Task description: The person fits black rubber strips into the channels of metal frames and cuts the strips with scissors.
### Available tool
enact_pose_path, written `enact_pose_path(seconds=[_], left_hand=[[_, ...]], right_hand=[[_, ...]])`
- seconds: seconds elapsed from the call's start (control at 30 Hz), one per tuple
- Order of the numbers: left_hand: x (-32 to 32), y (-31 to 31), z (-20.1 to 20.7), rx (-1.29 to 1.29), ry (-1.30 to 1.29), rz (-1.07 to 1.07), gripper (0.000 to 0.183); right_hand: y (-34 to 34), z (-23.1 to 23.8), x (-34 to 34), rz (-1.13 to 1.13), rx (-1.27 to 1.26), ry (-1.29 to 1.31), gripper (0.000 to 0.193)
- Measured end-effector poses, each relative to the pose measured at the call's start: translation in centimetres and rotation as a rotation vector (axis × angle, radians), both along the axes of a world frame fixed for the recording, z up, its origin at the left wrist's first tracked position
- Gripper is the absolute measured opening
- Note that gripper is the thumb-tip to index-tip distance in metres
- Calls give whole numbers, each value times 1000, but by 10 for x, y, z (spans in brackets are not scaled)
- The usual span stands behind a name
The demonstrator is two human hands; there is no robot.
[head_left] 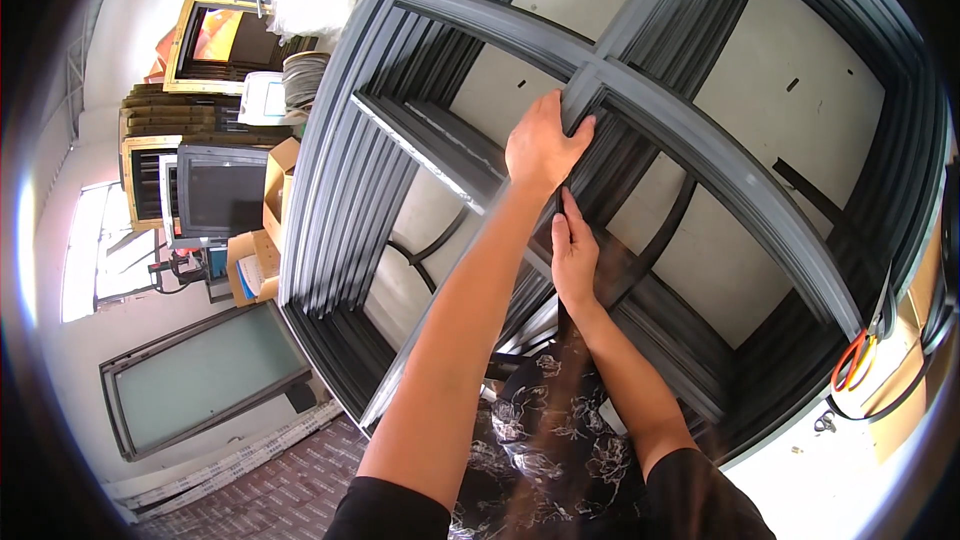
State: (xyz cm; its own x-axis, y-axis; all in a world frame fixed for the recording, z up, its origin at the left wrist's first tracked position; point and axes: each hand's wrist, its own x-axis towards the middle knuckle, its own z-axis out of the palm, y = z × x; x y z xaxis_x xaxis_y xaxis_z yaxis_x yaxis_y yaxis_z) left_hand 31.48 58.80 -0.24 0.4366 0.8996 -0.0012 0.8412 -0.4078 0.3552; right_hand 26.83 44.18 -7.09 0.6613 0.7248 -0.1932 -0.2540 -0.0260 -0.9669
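A stack of grey metal window frames (740,150) lies in front of me, its bars crossing just beyond my hands. My left hand (542,145) is closed on a grey bar below that crossing, thumb on the right side; the undersides of its fingers are hidden. Closer to my body, my right hand (574,258) pinches at the same bar, fingers pointing away from me. A thin dark edge, apparently a rubber strip, shows at its fingertips. To its right a black rubber strip (683,208) hangs in a curve through the frame opening. Another black strip (448,236) curves in the left opening.
Orange- and yellow-handled scissors (856,360) rest at the stack's right corner. Cardboard boxes (255,258), a spool of grey cord (304,80) and a white bucket (262,98) stand left of the stack. A glazed panel (205,375) leans at the lower left.
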Motion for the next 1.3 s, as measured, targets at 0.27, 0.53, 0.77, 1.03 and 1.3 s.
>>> enact_pose_path(seconds=[0.27, 0.53, 0.77, 1.03, 1.3], left_hand=[[7, -2, 3, 21, 55, 23, 47], [12, -2, -1, 65, 132, 21, 44], [10, 0, -1, 62, 109, -10, 43], [4, 0, -2, 58, 99, -83, 42], [7, -1, -3, 37, 181, -42, 41]], right_hand=[[3, 18, 0, 2, -69, -44, 41], [11, 21, -11, 32, -104, 80, 43], [6, 27, -15, -32, -194, 40, 43], [3, 18, -18, -46, -128, -98, 42], [7, 14, -19, -17, -30, 97, 43]])
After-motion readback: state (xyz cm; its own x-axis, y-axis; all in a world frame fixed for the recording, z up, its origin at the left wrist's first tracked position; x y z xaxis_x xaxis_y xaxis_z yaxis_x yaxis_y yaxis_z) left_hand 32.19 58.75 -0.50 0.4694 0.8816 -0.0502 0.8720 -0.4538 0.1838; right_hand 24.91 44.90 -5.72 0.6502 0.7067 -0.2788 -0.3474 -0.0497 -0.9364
